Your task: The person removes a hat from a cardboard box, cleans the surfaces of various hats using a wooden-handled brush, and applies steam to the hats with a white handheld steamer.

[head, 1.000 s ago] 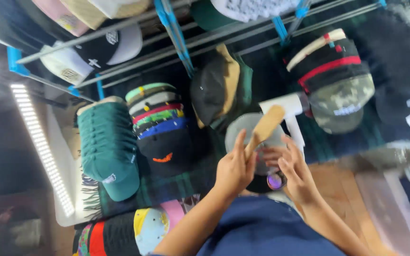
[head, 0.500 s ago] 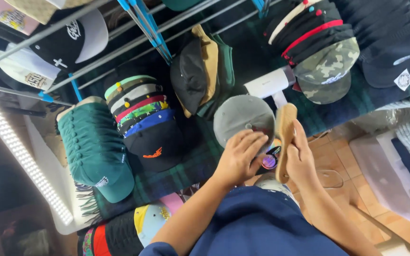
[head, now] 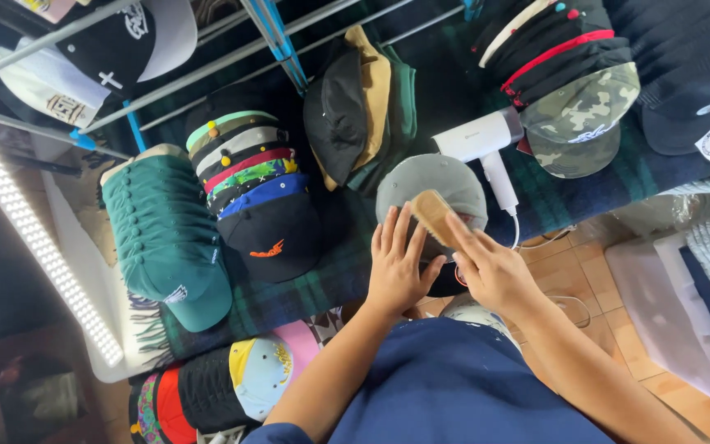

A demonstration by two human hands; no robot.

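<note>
Near the counter's front edge, left hand (head: 396, 267) lies flat, open, steadying a grey cap (head: 429, 187); right hand (head: 491, 270) grips a wooden brush (head: 435, 215) on its crown.

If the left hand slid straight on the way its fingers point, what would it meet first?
The left hand lies on the grey cap, fingers pointing up the picture. Past the cap's far edge, the black and tan stacked caps probably come first, though depth is unclear.
</note>
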